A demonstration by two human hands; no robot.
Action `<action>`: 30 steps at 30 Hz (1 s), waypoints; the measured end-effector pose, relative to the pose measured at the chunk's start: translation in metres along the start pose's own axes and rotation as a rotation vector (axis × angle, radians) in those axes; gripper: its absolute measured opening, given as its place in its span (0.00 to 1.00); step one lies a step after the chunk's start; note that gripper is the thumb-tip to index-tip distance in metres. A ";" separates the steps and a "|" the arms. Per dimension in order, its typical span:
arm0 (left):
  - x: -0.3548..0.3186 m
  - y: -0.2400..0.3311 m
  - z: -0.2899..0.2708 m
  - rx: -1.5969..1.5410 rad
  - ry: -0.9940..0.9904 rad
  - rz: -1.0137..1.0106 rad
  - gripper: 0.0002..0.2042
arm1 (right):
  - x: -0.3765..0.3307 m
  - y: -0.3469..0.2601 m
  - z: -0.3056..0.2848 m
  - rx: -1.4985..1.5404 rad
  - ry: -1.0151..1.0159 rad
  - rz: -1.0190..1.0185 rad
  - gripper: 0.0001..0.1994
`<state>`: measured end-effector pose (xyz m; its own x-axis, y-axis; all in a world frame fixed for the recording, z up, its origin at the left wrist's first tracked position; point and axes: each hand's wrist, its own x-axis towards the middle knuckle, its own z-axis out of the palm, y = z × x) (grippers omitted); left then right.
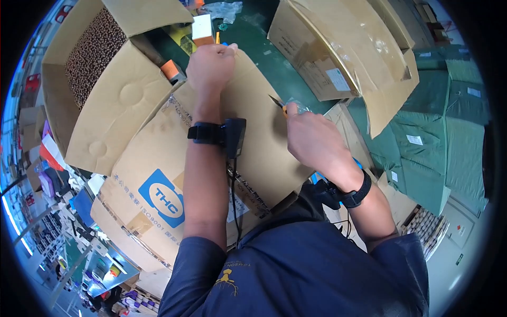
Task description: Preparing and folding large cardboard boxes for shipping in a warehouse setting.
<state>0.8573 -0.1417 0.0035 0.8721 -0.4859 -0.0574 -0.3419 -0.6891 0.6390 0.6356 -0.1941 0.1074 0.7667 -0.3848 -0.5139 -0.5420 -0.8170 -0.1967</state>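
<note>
A large cardboard box (132, 164) lies in front of me, with a broad cardboard flap (259, 137) reaching to the right. My left hand (212, 67) is closed at the flap's far edge, its fingertips mostly hidden. My right hand (317, 138) grips a utility knife (277, 101), whose dark, pointed blade sticks out beyond an orange handle. The blade points up and left, close to the flap's right edge; whether it touches cannot be told. Just beyond my left hand stands a small white and orange box (203, 29), with a thin orange object (217, 37) beside it.
An open carton (119, 98) full of small brown pieces stands at the left. Another open carton (311, 58) sits at far right on the green tabletop (253, 31). Green-covered stacks (417, 127) lie further right. An orange-ended box (171, 70) rests between cartons. Crumpled clear plastic (224, 9) lies at the back.
</note>
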 end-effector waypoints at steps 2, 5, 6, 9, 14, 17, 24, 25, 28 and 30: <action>-0.002 0.000 -0.001 -0.037 0.019 -0.015 0.15 | 0.000 0.004 -0.002 0.011 -0.022 0.007 0.12; -0.001 -0.002 0.000 -0.048 0.025 -0.007 0.15 | 0.000 0.008 -0.006 0.073 -0.022 -0.031 0.13; -0.002 -0.002 0.000 -0.044 0.024 -0.002 0.15 | -0.002 0.008 -0.010 0.071 -0.038 -0.041 0.13; -0.004 -0.001 -0.001 -0.089 0.037 0.015 0.15 | -0.004 0.010 -0.011 0.041 -0.037 -0.069 0.14; -0.005 0.005 -0.003 -0.128 0.026 0.034 0.16 | 0.009 0.018 -0.009 0.028 -0.032 -0.082 0.15; -0.004 0.005 -0.003 -0.069 0.040 0.032 0.15 | 0.015 0.018 -0.011 0.034 -0.034 -0.148 0.16; -0.006 0.001 -0.006 -0.062 0.021 -0.010 0.16 | -0.019 0.011 -0.017 0.025 -0.077 -0.071 0.15; -0.006 0.001 -0.005 -0.075 0.020 -0.010 0.16 | -0.021 0.011 -0.017 0.013 -0.083 -0.054 0.14; -0.005 0.004 -0.008 -0.038 -0.008 -0.017 0.16 | -0.019 0.007 -0.017 -0.009 -0.081 -0.058 0.13; -0.005 0.005 -0.008 0.011 -0.039 -0.021 0.16 | -0.012 0.010 -0.013 -0.021 -0.063 -0.069 0.12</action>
<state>0.8538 -0.1384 0.0137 0.8649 -0.4917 -0.1013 -0.3272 -0.7051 0.6291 0.6257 -0.2036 0.1221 0.7785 -0.2998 -0.5514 -0.4806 -0.8497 -0.2166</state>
